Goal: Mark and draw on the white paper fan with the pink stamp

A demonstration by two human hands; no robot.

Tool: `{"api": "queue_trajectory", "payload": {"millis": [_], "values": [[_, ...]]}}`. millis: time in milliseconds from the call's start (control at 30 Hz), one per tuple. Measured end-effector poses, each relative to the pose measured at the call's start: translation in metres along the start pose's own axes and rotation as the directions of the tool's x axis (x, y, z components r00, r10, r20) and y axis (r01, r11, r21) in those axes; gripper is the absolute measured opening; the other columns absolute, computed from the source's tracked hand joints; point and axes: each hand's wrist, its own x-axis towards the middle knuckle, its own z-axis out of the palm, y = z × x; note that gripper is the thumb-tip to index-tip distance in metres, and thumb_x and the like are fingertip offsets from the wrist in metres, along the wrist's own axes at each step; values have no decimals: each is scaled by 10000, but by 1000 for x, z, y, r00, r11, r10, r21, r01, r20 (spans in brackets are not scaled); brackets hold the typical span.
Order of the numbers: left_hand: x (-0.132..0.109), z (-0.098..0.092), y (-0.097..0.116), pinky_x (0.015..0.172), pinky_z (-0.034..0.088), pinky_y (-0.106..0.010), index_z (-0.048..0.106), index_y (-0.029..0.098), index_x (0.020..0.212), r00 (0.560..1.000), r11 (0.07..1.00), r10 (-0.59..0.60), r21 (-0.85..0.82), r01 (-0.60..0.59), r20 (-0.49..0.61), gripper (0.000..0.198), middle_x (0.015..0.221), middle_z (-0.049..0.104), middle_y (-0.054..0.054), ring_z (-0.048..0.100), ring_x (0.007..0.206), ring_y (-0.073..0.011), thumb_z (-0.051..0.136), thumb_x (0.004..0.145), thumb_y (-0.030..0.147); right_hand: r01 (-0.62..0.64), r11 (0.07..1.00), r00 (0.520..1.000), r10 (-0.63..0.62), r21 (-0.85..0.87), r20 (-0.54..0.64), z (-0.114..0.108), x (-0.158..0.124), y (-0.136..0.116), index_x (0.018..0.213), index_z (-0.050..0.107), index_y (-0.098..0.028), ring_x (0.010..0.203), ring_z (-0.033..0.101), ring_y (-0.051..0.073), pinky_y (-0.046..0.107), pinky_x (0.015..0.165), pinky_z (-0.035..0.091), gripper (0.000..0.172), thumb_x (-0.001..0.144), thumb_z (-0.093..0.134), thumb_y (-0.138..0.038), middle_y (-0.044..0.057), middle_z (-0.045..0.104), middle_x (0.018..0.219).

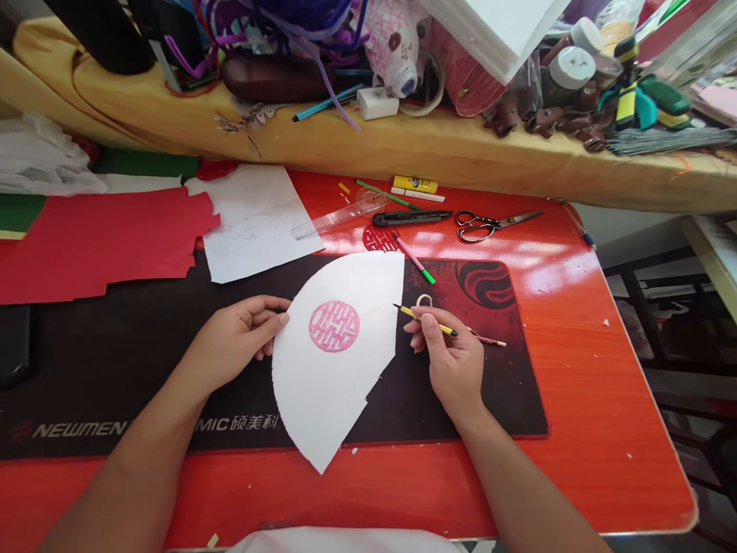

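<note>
A yellow pen (411,312) is pinched between thumb and fingers of the right hand (457,365), its tip at the paper's right edge; whether contact is made cannot be told. The white paper (345,384), marked with a pink round pattern (335,326), is laid on a black mat (150,353), its left edge lightly gripped by the left hand (233,338). Scissors (517,220) are set beyond.

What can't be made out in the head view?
All head view:
Desk mat lettering, middle: covered by the left forearm.
Red paper-cut, lower part: behind the fan-shaped white paper.
Beige loop, lower part: behind the right hand.
Black object, far left: cut off by the frame edge.
</note>
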Motion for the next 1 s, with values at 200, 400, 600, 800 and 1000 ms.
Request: {"api": "queue_trajectory", "payload": {"millis": [200,400,600,800,1000], "values": [[-1,3,1,508,519,-276,840,218,1185,994,995,88,42,-85,-71,526,751,760,-13,600,548,-156,777,870,635,34,999,997,-36,30,64,-2,-2,0,1085,870,-230,623,683,148,284,566,589,321,1059,746,-525,55,828,832],[5,5,2,856,651,-348,867,274,1213,949,947,273,221,-235,-161,396,1090,875,-30,793,919,-251,650,987,516,32,996,984,-47,88,170,-2,-9,-4,1125,879,-234,637,703,156,285,572,589,344,1072,730,-539,74,852,869],[21,3,-2,1046,631,-382,865,276,1209,901,871,420,330,-365,-110,366,1259,857,-30,797,1165,-278,590,1047,454,3,993,978,-28,119,207,-6,-14,-17,1071,886,-236,624,699,148,264,572,579,324,1074,734,-522,62,832,803],[45,8,-3,1031,635,-377,835,270,1284,801,684,599,518,-514,4,405,1248,846,-36,801,1144,-254,499,1126,432,-24,997,929,-4,71,371,0,-25,-23,1073,887,-233,605,686,154,273,560,573,347,1079,718,-535,68,828,786],[65,17,-11,1046,637,-382,809,231,1322,685,577,729,520,-630,22,417,1246,838,-59,804,1132,-233,459,1160,390,109,994,887,-89,-18,452,11,-35,-14,1147,874,-257,652,707,156,280,588,566,300,1119,664,-469,56,835,854]]}}
